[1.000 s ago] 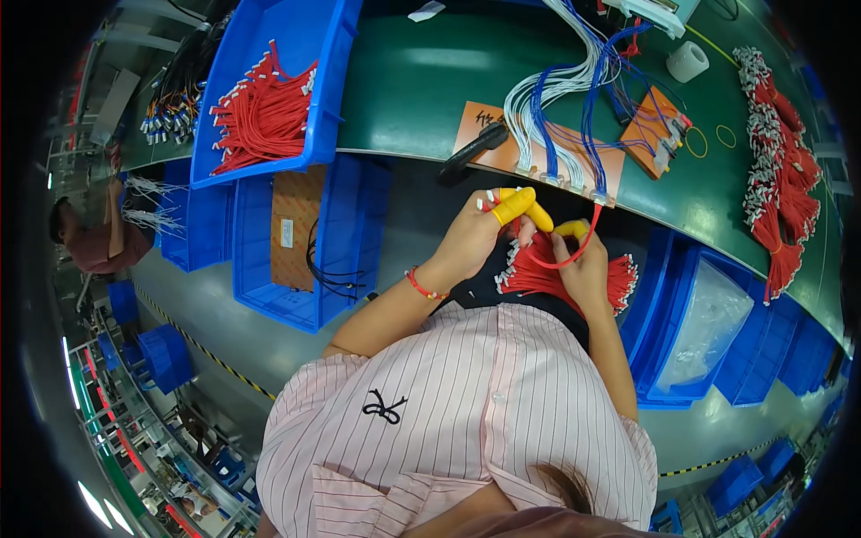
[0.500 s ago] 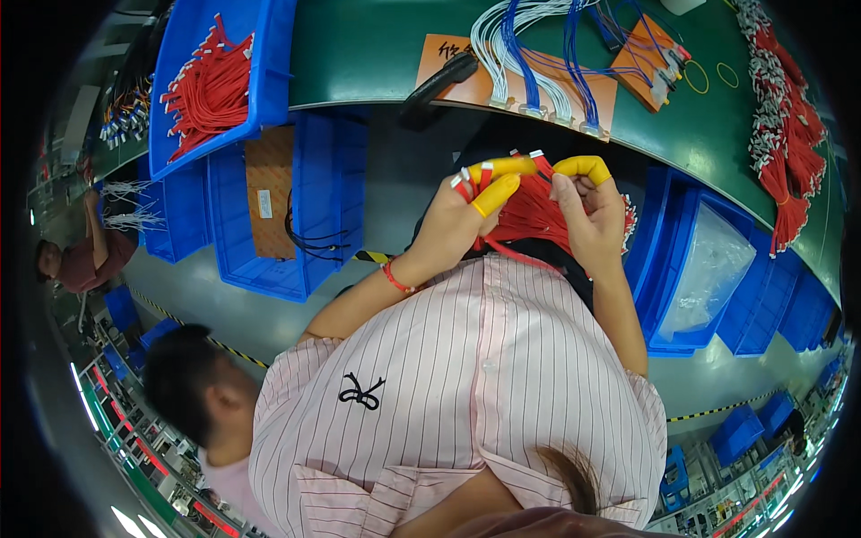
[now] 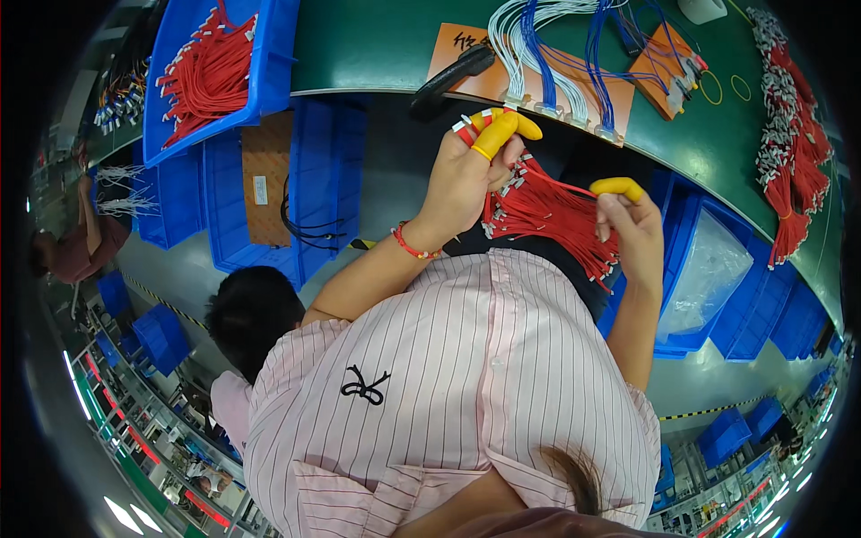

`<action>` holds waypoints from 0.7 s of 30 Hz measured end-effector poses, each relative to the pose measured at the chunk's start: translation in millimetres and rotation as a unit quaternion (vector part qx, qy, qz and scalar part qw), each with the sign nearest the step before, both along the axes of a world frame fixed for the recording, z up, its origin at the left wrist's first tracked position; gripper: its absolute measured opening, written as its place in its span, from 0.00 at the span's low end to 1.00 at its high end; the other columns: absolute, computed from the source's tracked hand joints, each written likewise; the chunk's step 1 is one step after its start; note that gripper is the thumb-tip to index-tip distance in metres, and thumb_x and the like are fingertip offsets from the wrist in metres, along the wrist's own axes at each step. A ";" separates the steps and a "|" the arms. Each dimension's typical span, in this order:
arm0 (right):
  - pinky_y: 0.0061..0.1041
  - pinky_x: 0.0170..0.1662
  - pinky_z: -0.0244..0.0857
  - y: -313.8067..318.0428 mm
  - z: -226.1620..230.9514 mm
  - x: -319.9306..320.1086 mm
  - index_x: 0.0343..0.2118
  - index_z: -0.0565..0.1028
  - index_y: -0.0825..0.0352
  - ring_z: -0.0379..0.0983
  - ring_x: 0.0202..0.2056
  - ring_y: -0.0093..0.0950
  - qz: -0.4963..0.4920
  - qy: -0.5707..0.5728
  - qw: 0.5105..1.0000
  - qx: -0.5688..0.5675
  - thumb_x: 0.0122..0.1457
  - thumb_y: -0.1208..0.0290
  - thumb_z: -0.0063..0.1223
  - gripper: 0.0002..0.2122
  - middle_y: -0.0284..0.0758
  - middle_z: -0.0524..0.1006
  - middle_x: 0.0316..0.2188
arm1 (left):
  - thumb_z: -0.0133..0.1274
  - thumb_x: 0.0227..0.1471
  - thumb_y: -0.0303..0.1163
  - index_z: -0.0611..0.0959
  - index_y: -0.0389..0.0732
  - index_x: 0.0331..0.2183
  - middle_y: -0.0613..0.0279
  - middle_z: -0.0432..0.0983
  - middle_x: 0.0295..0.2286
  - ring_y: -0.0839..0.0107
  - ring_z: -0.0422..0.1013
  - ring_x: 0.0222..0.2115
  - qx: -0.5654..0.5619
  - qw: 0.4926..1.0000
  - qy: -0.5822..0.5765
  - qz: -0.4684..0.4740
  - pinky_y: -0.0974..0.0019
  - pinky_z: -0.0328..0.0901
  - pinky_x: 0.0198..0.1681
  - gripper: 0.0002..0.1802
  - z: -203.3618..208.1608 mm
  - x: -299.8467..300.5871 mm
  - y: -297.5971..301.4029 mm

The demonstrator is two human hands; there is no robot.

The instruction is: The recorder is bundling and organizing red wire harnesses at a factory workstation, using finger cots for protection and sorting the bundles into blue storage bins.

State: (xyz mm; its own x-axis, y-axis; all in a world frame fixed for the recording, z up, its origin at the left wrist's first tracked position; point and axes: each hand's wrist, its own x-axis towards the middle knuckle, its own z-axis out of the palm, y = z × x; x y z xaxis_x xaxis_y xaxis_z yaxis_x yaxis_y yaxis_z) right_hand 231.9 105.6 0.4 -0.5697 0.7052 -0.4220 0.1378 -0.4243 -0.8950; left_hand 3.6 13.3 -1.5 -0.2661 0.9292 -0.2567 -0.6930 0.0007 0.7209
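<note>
Works beside a blue plastic bin [image 3: 276, 54] of red cables [image 3: 211, 72], a blue crate [image 3: 318, 188] holding a brown panel [image 3: 266, 202]; pinches slim, white-tipped red leads [image 3: 463, 134] in left hand [image 3: 465, 184] and right hand [image 3: 637, 229].

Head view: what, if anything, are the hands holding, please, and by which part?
The left hand holds red cables near their white connector ends; a red strand reaches the right hand, grip unclear.

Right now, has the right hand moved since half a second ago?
Yes: judged against the large orange board, the right hand has moved rightward and slightly down the picture.
</note>
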 end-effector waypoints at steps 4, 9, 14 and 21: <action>0.21 0.28 0.65 2.6 -9.5 10.3 0.41 0.75 0.71 0.67 0.21 0.20 -0.082 0.198 0.973 -0.090 0.60 0.74 0.51 0.09 0.32 0.72 0.22 | 0.41 0.64 0.33 0.76 0.32 0.39 0.68 0.65 0.20 0.87 0.46 0.13 -0.007 1.000 0.024 0.001 0.77 0.42 0.15 0.15 0.1 -2.0 1.4; 0.21 0.32 0.67 -8.4 -2.8 -12.5 0.46 0.74 0.72 0.70 0.24 0.21 -0.138 0.229 0.956 -0.117 0.61 0.74 0.50 0.12 0.36 0.76 0.29 | 0.41 0.64 0.33 0.76 0.32 0.39 0.67 0.66 0.21 0.88 0.46 0.13 -0.021 0.998 0.044 0.033 0.78 0.42 0.15 0.14 4.3 4.1 5.8; 0.18 0.32 0.66 -7.6 1.4 -42.9 0.42 0.77 0.75 0.71 0.25 0.19 -0.114 0.089 0.989 0.024 0.62 0.70 0.51 0.12 0.37 0.78 0.30 | 0.41 0.63 0.33 0.76 0.32 0.40 0.65 0.69 0.23 0.88 0.47 0.12 -0.016 0.999 -0.006 0.039 0.79 0.43 0.15 0.14 5.3 4.6 10.4; 0.15 0.27 0.63 -2.6 7.5 -56.9 0.39 0.78 0.76 0.68 0.21 0.16 -0.129 0.051 0.986 0.093 0.62 0.69 0.52 0.13 0.35 0.78 0.27 | 0.38 0.63 0.31 0.73 0.27 0.46 0.55 0.76 0.35 0.87 0.47 0.13 -0.016 0.998 0.022 -0.059 0.81 0.42 0.14 0.18 8.8 -21.3 2.1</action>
State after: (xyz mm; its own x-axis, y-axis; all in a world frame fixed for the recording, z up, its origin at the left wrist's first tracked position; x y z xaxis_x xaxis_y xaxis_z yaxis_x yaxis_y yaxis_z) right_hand 174.9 103.1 7.9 -0.3933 0.8920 -0.2226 -0.0478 -0.2617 -0.9640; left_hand -17.6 15.4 7.3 -0.1668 0.9464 -0.2766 -0.6539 0.1038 0.7494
